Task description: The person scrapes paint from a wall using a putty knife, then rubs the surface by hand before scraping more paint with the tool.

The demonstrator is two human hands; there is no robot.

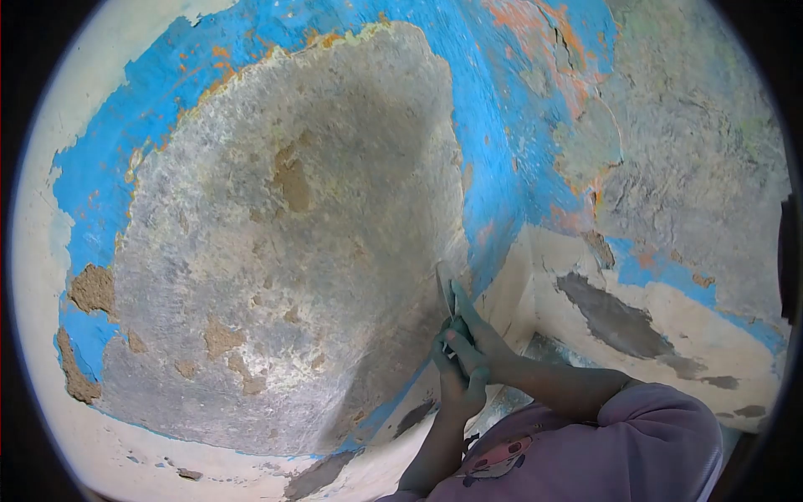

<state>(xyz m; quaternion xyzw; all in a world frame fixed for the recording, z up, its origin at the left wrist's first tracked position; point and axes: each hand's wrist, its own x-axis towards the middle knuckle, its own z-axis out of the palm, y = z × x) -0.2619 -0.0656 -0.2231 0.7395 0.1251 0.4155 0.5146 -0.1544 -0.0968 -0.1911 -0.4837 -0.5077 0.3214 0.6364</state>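
Long thin grey metal-looking tool sits btwn the hands, long axis near-upright w/ tip tilted slightly L, poking up past the fingers over the R edge of the rough grey bare-plaster patch, the peeling bright-blue paint band just to its R. R hand is nearer the tip, closed on it w/ a finger stretched alongside; L hand curls round the lower end; tip-to-wall contact: can't tell.

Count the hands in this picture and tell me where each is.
2: the left hand and, just right of it in the image, the right hand, both gripping one thin tool by the wall.
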